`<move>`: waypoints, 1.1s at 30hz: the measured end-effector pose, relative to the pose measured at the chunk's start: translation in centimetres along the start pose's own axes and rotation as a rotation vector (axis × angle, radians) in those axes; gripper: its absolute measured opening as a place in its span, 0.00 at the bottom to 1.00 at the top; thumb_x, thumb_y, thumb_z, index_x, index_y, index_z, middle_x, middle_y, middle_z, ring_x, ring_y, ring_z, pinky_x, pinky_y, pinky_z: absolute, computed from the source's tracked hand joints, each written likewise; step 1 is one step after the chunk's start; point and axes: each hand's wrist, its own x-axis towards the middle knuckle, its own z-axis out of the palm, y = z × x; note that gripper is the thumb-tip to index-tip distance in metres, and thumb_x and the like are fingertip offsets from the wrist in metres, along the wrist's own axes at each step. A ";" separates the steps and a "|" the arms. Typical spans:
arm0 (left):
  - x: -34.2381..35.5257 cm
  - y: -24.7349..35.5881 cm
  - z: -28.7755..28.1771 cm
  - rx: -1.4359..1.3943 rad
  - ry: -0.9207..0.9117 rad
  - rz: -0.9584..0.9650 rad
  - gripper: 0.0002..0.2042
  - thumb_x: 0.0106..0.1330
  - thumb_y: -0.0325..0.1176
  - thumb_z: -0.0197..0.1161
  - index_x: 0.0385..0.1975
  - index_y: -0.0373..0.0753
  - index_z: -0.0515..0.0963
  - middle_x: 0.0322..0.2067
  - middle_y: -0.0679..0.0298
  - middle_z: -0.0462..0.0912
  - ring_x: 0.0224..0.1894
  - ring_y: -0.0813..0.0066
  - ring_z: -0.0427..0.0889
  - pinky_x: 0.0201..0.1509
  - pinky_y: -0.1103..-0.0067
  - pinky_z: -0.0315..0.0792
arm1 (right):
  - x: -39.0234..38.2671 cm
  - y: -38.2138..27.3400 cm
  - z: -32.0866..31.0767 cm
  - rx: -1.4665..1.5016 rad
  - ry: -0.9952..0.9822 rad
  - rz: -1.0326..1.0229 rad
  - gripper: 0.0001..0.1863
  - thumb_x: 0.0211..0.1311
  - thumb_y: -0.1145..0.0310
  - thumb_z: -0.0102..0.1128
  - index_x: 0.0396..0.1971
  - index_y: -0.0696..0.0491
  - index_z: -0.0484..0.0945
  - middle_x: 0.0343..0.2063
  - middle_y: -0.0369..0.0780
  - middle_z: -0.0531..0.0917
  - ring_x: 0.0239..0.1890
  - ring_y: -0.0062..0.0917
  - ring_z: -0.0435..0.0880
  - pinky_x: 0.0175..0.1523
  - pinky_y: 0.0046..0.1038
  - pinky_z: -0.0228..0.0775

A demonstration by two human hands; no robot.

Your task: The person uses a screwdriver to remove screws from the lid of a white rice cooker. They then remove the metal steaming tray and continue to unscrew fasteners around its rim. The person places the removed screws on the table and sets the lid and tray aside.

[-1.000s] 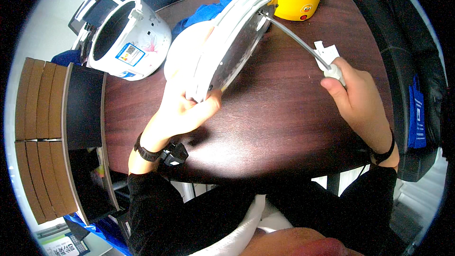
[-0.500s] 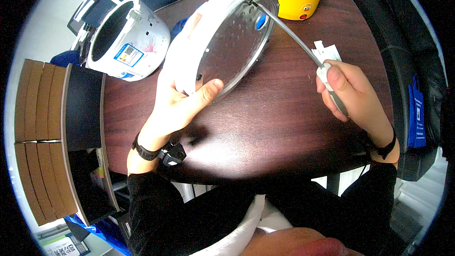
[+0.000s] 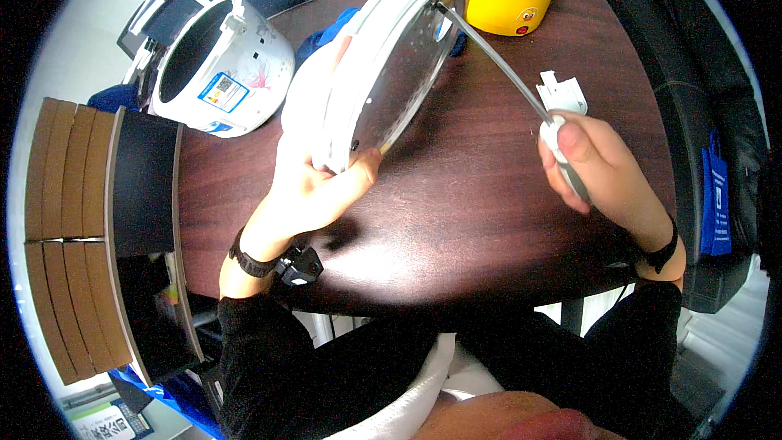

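Observation:
My left hand (image 3: 314,195) grips the lower rim of a round white rice cooker lid (image 3: 338,73), tilted up above the table with its metal inner side facing right. In my right hand (image 3: 599,159) is a screwdriver (image 3: 505,65), its pale grey handle wrapped by my fingers. The long shaft slopes up to the left, and its tip meets the inner side of the lid near the upper rim. Whether a screw sits under the tip is too small to tell. Just beyond my right hand lies a small white plastic part (image 3: 564,91) on the table.
A white rice cooker body (image 3: 273,73), lidless and tipped, stands at the back left. Behind the lid lie a blue cloth (image 3: 330,33) and a yellow electric pot (image 3: 509,4). The dark wooden table (image 3: 456,220) has a shelf with cardboard boxes (image 3: 69,179) to its left.
The lid has turned more edge-on, so less of its inner side shows. My right hand has shifted slightly left with the screwdriver, whose tip stays at the lid.

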 end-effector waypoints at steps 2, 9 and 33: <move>0.0 -0.1 -0.2 0.007 -0.029 0.025 0.33 0.50 0.23 0.59 0.59 0.31 0.58 0.44 0.60 0.74 0.43 0.75 0.72 0.46 0.79 0.66 | 0.2 0.1 -0.1 -0.345 0.193 -0.146 0.19 0.63 0.52 0.47 0.26 0.55 0.70 0.12 0.39 0.74 0.13 0.26 0.73 0.19 0.24 0.62; 0.3 -0.4 -0.8 0.028 -0.030 -0.156 0.38 0.48 0.24 0.62 0.63 0.34 0.52 0.51 0.61 0.70 0.48 0.75 0.69 0.52 0.78 0.65 | 1.0 0.1 -0.6 -1.043 0.665 -0.356 0.17 0.53 0.53 0.58 0.32 0.52 0.73 0.23 0.44 0.79 0.27 0.39 0.79 0.29 0.34 0.69; 0.4 -0.6 -0.6 -0.207 0.059 -0.247 0.30 0.50 0.21 0.61 0.56 0.29 0.61 0.15 0.78 0.68 0.17 0.94 0.63 0.22 0.91 0.57 | 0.4 0.4 0.0 0.249 -0.113 0.043 0.27 0.67 0.46 0.31 0.23 0.54 0.68 0.07 0.34 0.69 0.05 0.14 0.64 0.10 0.16 0.51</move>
